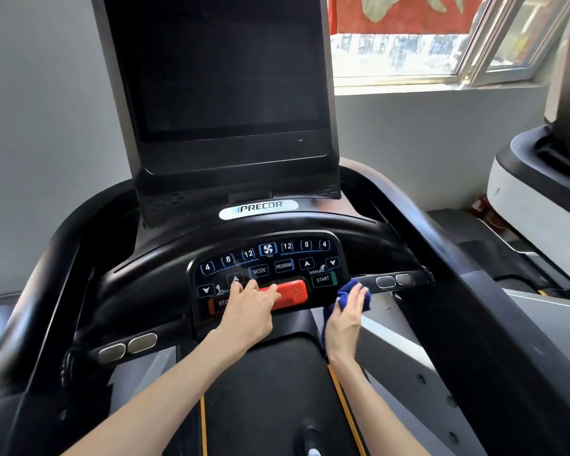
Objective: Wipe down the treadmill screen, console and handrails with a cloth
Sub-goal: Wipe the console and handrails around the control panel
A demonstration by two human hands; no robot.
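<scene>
We stretch both bare arms forward. Our left hand (pixel 250 311) lies palm down, fingers straight and spread; our right hand (pixel 346 315), just to its right, stands on edge and holds the cloth (pixel 343 296) against its palm.

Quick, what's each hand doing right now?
Left hand: open, fingers flat on the red button of the console.
Right hand: holding a blue cloth against the console.

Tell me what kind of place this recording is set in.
Probably a gym or fitness room: a Precor treadmill console with a large dark screen, and part of a second machine beside it, under a window.
</scene>
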